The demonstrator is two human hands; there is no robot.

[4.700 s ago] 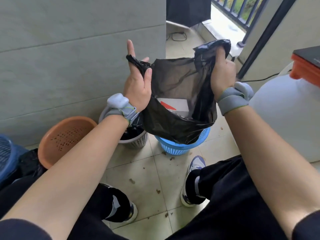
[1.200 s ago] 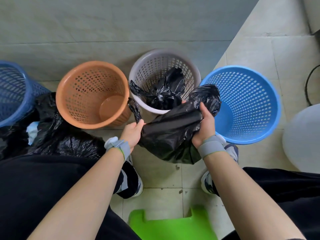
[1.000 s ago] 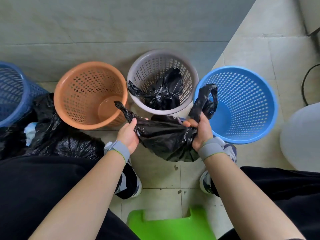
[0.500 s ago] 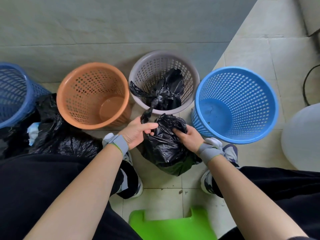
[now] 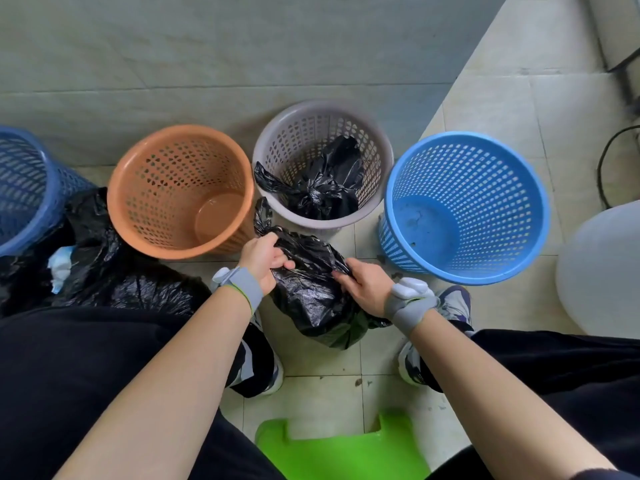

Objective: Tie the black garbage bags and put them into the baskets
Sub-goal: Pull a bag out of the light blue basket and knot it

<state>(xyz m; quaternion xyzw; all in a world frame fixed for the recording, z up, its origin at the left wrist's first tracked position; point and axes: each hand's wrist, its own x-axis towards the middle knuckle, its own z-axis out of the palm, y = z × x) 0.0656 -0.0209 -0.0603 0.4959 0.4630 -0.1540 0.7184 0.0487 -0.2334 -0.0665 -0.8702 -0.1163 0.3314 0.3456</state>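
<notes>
A filled black garbage bag (image 5: 311, 299) hangs just above the floor between my knees. My left hand (image 5: 265, 259) grips one gathered flap of its mouth, whose tip sticks up beside the orange basket (image 5: 138, 233). My right hand (image 5: 363, 284) pinches the other flap on the bag's right side. Behind it, the grey basket (image 5: 381, 147) holds a tied black bag (image 5: 325, 183). The light blue basket (image 5: 533, 188) to the right and the orange one hold no bag.
A dark blue basket (image 5: 20, 188) stands at the far left, with more black bags (image 5: 114, 271) heaped on the floor in front of it. A green stool (image 5: 346, 452) is below me, a white container (image 5: 602, 268) at right, a wall behind the baskets.
I lowered the bag from chest height to the floor in front of the baskets, then gathered its two flaps; both hands have drawn closer together over the bag's top.
</notes>
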